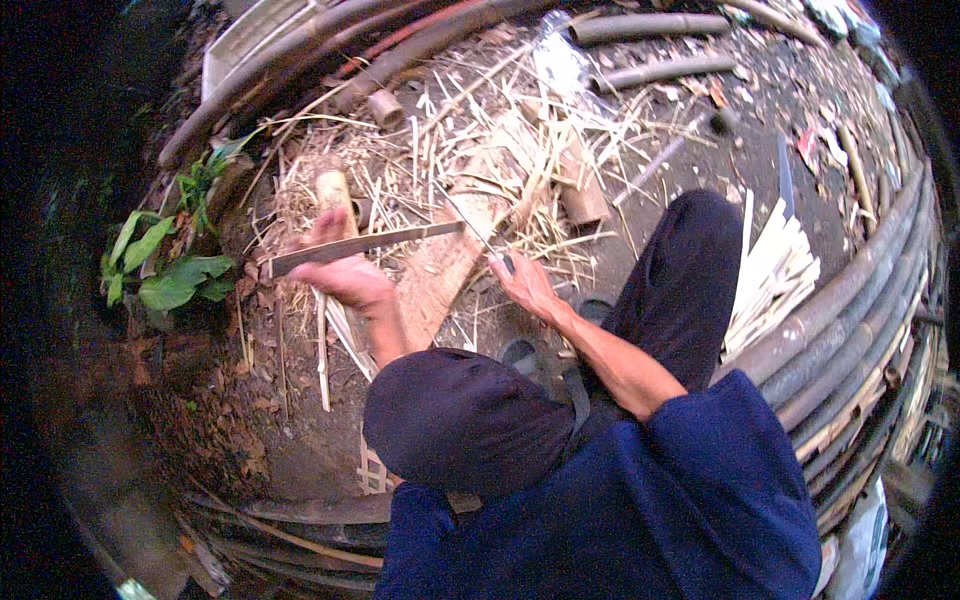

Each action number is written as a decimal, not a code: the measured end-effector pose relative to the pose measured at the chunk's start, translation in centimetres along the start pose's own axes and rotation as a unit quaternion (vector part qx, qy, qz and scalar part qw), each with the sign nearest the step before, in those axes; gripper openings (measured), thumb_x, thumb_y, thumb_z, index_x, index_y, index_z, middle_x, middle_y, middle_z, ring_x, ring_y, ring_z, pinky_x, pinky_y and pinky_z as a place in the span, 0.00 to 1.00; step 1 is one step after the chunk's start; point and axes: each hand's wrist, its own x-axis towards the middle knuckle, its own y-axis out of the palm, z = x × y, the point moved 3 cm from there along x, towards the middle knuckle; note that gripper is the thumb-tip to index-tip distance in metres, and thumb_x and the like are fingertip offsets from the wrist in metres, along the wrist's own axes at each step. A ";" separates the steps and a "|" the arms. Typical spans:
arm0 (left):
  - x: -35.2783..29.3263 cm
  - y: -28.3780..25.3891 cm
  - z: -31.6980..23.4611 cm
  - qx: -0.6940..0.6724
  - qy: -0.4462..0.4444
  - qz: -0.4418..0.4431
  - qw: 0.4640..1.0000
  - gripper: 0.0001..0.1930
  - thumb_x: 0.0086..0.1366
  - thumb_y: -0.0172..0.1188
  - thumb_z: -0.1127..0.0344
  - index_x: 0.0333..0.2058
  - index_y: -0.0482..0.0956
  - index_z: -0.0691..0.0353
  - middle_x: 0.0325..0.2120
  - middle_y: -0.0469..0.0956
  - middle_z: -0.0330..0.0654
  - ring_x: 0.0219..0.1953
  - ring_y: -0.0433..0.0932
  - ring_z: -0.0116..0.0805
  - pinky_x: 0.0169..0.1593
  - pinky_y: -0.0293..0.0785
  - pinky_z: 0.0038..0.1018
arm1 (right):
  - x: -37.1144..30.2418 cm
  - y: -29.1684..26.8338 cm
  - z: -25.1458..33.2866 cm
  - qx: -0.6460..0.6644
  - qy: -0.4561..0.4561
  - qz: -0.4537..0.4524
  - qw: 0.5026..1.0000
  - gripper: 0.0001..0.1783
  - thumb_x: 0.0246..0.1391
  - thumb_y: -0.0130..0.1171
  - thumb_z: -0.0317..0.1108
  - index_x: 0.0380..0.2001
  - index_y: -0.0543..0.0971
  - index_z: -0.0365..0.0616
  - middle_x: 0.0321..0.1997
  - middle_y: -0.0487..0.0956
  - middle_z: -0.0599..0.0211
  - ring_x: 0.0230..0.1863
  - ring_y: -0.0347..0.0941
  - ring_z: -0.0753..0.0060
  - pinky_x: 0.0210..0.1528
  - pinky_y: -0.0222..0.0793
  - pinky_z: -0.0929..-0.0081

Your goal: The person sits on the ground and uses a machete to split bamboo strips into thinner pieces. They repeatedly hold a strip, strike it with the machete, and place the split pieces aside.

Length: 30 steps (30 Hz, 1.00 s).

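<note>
A dark bamboo strip (370, 243) lies across my left hand (345, 275), between its thumb side and its blurred, loosely spread fingers. The strip's far end meets a thin knife blade (465, 217) that slants up and to the left. My right hand (525, 287) is closed round the knife's dark handle. Below the strip, a pale wooden board (435, 275) slopes away from between my legs. Piled beyond it are thin, pale bamboo shavings (510, 160). A short piece of yellowish bamboo (333, 190) stands just past my left fingers.
To the right lie a bundle of pale split strips (775, 270), a bluish flat blade (785, 175) and long bamboo poles (850, 330). Cut bamboo tubes (650, 27) rest at the back. A leafy green plant (175, 275) grows at left. Sandals (520, 355) are on the ground between my knees.
</note>
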 end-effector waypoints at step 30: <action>-7.9 -4.1 -9.3 0.346 -0.295 0.244 0.857 0.16 0.65 0.54 0.70 0.52 0.72 0.64 0.25 0.73 0.32 0.21 0.67 0.17 0.25 0.64 0.16 | -0.7 -5.7 16.5 -0.269 -0.446 -0.018 0.854 0.15 0.41 0.65 0.43 0.34 0.75 0.55 0.20 0.78 0.62 0.22 0.77 0.55 0.23 0.70 0.55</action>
